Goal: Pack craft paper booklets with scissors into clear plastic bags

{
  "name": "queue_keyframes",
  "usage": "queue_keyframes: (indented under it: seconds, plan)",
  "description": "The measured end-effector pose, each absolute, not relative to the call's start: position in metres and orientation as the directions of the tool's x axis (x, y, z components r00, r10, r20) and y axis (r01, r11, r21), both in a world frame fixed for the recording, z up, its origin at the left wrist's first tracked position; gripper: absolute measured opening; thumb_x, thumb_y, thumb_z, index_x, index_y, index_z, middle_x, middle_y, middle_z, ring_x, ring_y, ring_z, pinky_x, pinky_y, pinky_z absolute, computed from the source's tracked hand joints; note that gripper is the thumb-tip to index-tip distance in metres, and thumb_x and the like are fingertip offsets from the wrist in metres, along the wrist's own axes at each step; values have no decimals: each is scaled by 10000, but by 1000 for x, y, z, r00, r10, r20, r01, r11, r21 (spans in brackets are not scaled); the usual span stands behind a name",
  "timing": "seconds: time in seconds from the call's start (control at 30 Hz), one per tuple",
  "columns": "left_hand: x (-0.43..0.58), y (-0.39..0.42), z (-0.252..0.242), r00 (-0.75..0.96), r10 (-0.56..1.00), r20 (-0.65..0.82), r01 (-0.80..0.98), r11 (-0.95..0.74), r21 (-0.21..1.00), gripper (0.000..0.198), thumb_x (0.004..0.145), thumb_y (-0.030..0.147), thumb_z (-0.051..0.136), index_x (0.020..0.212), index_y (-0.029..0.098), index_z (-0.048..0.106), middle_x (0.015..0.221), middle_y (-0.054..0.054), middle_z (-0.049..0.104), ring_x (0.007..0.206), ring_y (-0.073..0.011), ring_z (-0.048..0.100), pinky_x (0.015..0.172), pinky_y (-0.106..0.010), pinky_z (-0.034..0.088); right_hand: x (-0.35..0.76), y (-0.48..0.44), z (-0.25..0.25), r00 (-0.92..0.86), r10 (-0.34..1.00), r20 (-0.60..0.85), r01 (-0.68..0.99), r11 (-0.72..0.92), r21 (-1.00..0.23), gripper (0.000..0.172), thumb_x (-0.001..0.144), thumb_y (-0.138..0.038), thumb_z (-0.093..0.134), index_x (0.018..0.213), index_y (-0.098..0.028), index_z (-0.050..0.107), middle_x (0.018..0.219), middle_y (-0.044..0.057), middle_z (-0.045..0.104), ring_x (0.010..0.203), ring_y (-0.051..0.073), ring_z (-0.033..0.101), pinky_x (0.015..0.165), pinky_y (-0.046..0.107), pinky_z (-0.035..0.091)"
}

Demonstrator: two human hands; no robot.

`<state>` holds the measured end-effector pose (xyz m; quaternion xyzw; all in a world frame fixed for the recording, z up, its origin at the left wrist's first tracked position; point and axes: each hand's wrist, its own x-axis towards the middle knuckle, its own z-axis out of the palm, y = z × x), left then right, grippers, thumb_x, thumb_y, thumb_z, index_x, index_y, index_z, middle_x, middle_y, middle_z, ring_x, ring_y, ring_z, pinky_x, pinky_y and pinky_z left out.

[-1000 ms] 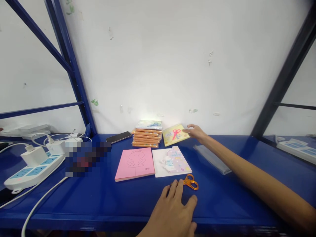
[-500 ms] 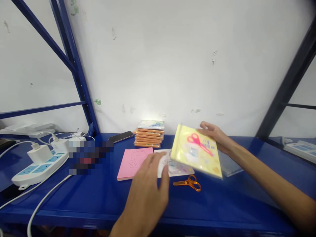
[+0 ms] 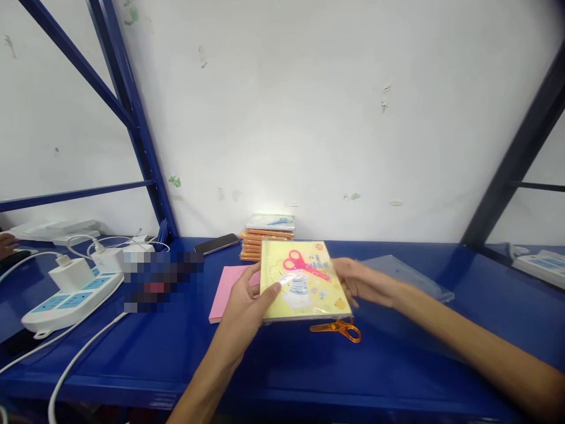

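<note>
Square, glossy-filmed yellow packet (image 3: 311, 291) now farther left, in left hand (image 3: 244, 301)

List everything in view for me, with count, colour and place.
packet: one, yellow, centre
pink scissors: one, pink, packet front
orange scissors: one, orange, near side
pad: one, pink, centre-left
stacked packets: several, mostly orange, back
plastic sleeve: one, clear, right
phone: one, black, back
power strips: two, white-blue, both sides
chargers: several, white, left
cables: several, white, left
posts: several, dark, both sides
table: one, blue, below
wall: one, white, behind
another person's hand: one, far left
left grip: one, bare, holding packet
right grip: one, bare, packet's right edge
</note>
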<state>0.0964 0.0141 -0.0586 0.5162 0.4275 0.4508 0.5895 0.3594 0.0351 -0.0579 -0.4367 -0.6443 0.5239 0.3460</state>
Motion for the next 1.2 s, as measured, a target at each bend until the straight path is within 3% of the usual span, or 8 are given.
queue_keyframes:
  seconds: [0.1,0.17,0.27,0.47,0.67,0.8,1.03,1.2]
  plan:
    - [89,22,-55,220,975,-25,-1,26,1000,641,864,280,712,1436,157,450,906,-90,796,671,-208,742,595,-276,565,351,30,-64,-456,885,-94,104,-51,-993,509,838,-494,762,1246,-206,663,1011,101,761,567,104,603,445,192,469]
    - [85,25,-53,203,979,-9,107,-13,994,542,868,220,652,1385,126,520,740,-34,754,503,-152,648,475,-230,490,347,30,-67,-441,896,-53,50,-35,-998,528,841,-448,771,1294,-208,649,1038,102,759,571,104,607,438,193,468]
    - [81,27,-52,148,988,44,237,-79,968,438,833,139,559,1266,111,620,578,33,635,402,-102,516,371,-185,365,348,31,-68,-429,903,4,-25,-8,-1000,547,842,-405,772,1337,-215,639,1096,103,755,718,173,692,582,266,573]
    - [75,32,-56,155,982,106,116,-125,985,527,800,151,531,1300,237,390,783,45,663,385,-86,529,344,-179,401,354,34,-70,-412,911,5,-147,-62,-987,502,864,-378,750,1324,-202,652,1260,120,714,1085,283,701,890,377,585]
    - [73,28,-52,94,981,168,279,-188,942,205,812,194,535,1011,204,584,977,-31,680,393,-67,549,363,-201,432,355,34,-71,-427,904,13,-205,-83,-975,508,872,-356,744,1341,-199,631,1289,121,701,1105,288,697,938,403,573]
    - [73,25,-47,46,988,150,385,-156,910,309,838,226,567,1117,163,686,747,-16,693,400,-101,549,424,-215,458,353,32,-69,-441,897,20,-234,-93,-968,524,864,-339,754,1350,-189,625,1267,121,711,1124,293,690,969,408,563]
    - [78,24,-51,228,973,-28,119,1,993,305,863,408,631,875,125,744,555,22,573,450,-90,494,460,-187,431,349,32,-67,-446,895,-24,-194,-122,-973,545,851,-377,770,1329,-149,638,1245,144,716,1113,304,696,919,386,579]
    - [77,28,-56,266,957,-119,36,113,993,288,830,415,720,851,128,742,692,-40,712,600,-120,615,555,-189,482,345,32,-66,-391,918,-70,-102,-119,-988,620,852,-408,778,1396,-170,598,1185,129,737,1076,282,705,830,337,596]
